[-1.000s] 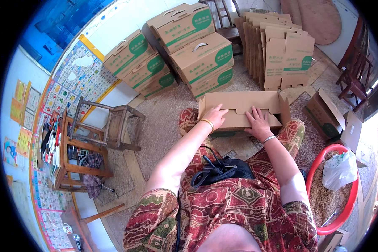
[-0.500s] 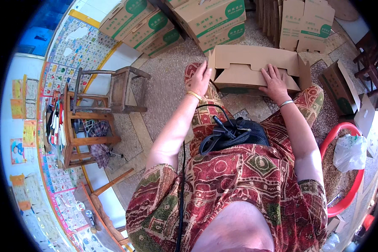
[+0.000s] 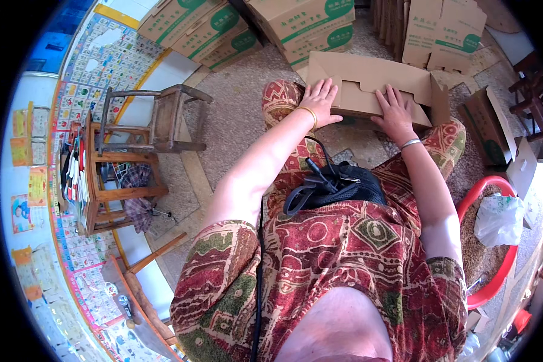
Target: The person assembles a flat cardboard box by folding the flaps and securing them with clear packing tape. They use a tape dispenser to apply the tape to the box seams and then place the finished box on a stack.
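A brown cardboard box [image 3: 368, 67] lies between my knees, its long flap with cut notches raised along the far side. My left hand [image 3: 320, 104] rests flat on the box's left end, fingers spread and thumb pointing right. On the right part of the near flap lies my right hand [image 3: 396, 117], fingers stretched out and palm down. Neither hand grips anything. At the right end an end flap [image 3: 438, 101] sticks up. The inside of the box is mostly hidden by the flaps and my hands.
Printed cartons [image 3: 311, 30] are stacked ahead, with flattened cartons [image 3: 443, 33] to their right. An open carton [image 3: 485, 123] and a red-rimmed basin [image 3: 464, 211] of brown grains, with a white plastic bag [image 3: 499, 220], stand right. A wooden chair [image 3: 169, 117] is left. A black pouch [image 3: 350, 187] sits at my waist.
My left hand has moved right from the box's left edge onto its left end, and the left end flap is now folded inward under it. The right hand stays on the near flap.
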A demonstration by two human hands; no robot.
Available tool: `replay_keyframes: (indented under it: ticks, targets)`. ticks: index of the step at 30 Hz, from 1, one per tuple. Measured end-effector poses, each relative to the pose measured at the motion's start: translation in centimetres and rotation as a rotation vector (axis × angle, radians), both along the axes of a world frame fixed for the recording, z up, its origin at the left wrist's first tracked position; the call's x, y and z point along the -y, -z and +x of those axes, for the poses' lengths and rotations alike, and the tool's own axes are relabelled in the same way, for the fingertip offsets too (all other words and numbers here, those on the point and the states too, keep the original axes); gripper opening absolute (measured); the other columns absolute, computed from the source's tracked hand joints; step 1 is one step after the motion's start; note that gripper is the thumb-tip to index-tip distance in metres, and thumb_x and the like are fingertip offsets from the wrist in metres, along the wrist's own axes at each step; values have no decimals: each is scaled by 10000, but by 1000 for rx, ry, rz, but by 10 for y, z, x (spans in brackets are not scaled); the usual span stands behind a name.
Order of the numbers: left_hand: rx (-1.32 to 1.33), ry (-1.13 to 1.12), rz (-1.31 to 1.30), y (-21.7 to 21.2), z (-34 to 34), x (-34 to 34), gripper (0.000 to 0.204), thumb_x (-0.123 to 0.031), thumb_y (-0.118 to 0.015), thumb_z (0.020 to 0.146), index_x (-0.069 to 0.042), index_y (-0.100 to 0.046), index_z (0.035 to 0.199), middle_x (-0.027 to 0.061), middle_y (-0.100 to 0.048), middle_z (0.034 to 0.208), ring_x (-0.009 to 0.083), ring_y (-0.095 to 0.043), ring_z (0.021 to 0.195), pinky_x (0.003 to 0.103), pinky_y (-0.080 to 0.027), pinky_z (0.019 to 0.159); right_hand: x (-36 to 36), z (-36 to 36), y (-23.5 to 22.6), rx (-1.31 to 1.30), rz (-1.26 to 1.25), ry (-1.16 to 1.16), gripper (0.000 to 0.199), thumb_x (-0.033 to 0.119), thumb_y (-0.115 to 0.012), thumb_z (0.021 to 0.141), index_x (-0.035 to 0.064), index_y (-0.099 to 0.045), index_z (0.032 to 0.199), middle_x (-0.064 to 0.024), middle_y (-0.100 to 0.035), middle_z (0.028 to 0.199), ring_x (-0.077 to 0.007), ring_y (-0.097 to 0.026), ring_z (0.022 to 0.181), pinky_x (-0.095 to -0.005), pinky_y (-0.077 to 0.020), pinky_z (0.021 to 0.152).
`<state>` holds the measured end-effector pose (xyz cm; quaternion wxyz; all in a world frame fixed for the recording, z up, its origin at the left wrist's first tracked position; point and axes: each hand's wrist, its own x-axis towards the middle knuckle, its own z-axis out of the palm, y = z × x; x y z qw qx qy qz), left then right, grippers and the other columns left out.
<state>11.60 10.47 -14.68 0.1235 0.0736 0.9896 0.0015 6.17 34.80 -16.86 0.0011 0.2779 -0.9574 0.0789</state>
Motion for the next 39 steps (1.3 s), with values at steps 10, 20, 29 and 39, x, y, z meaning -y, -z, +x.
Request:
replay_keyframes:
  ticks: [10, 20, 29, 39]
  targets:
    - [2, -47, -54, -3, -13, -1, 951, -526, -680, 734, -288, -147, 1484, 167, -18, 1545, 345, -44, 1423, 574, -128, 1105, -41, -10, -14, -29, -639, -187, 466, 146, -659, 782, 104, -544, 1231, -157, -472, 1335, -338, -422, 1253, -449, -350, 1038]
    - [-56, -48, -42, -3, -9, -4, 935, -492, -694, 739, -289, -163, 1481, 162, -35, 1543, 341, -53, 1422, 574, -118, 1107, -97, -42, -4, 153, -864, 420, 483, 218, -601, 847, -12, -493, 1258, -191, -491, 1309, -388, -449, 1212, -405, -346, 1038]
    - [-81, -64, -7, 2, -12, 0, 899, -449, -692, 754, -280, -185, 1477, 156, -69, 1541, 340, -69, 1421, 560, -117, 1113, -64, -17, -13, -49, 111, 112, 799, 288, -754, 713, 74, -335, 1359, -109, -294, 1445, -323, -285, 1326, -539, -370, 982]
    - [-172, -80, 29, 14, -25, 22, 743, -346, -666, 802, -335, -281, 1438, 67, -150, 1538, 278, -151, 1412, 561, -146, 1114, -66, -11, -4, -163, -169, 111, 556, 220, -722, 716, 224, -515, 1232, -43, -490, 1230, -296, -459, 1135, -449, -456, 857]
